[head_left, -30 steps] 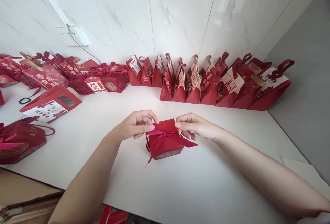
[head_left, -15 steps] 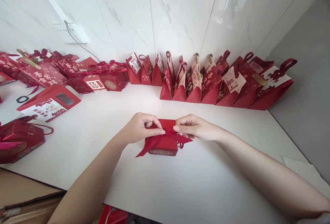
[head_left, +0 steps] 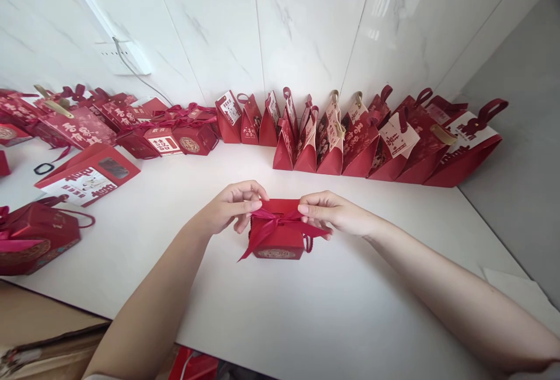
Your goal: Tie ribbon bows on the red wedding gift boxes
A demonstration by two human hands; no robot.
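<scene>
A small red gift box [head_left: 280, 247] with a gold emblem on its front stands on the white table in front of me. Across its top lies a red ribbon [head_left: 276, 221] tied in a bow, one tail hanging over the front left and another reaching right. My left hand [head_left: 234, 208] pinches the left loop of the bow between thumb and fingers. With thumb and forefinger, my right hand [head_left: 328, 211] grips the right loop. A twisted red cord [head_left: 309, 243] shows at the box's right side.
Several peaked red gift boxes [head_left: 361, 147] line the tiled wall. Ribbon-tied boxes [head_left: 190, 138] stand farther left. A windowed red box [head_left: 90, 176], a dark ring-shaped band [head_left: 44, 168] and a corded red box [head_left: 39, 240] are at left. Cardboard [head_left: 39, 322] sits below the table's edge.
My left hand has moved up and left from the knot, drawing the left loop outward. My right hand has shifted slightly right. The bow's centre is now uncovered.
</scene>
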